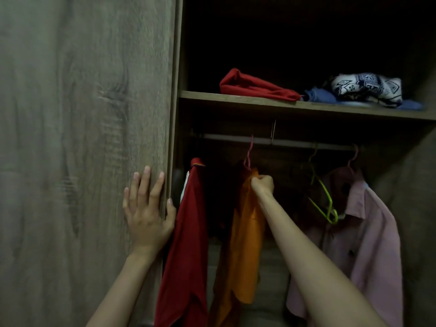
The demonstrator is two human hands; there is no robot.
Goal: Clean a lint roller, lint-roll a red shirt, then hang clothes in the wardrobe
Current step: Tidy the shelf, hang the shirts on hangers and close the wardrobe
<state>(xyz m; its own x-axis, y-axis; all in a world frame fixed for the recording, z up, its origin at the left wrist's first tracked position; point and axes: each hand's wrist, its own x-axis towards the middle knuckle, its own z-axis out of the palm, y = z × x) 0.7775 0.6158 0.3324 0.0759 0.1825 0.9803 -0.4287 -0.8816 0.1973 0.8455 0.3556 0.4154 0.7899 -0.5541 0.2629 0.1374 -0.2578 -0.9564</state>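
Dim wardrobe point(175, 114), wooden door point(82, 138) at left. Left hand point(147, 208) flat against the door's edge, fingers straight, thumb hooked round it; brace there. Red shirt point(186, 244) hanging just beside. Right hand point(263, 184) fisted on the collar of the orange shirt point(245, 244), beneath a pink hanger point(249, 152); seat the hook fully over the rail point(231, 138) before letting go.
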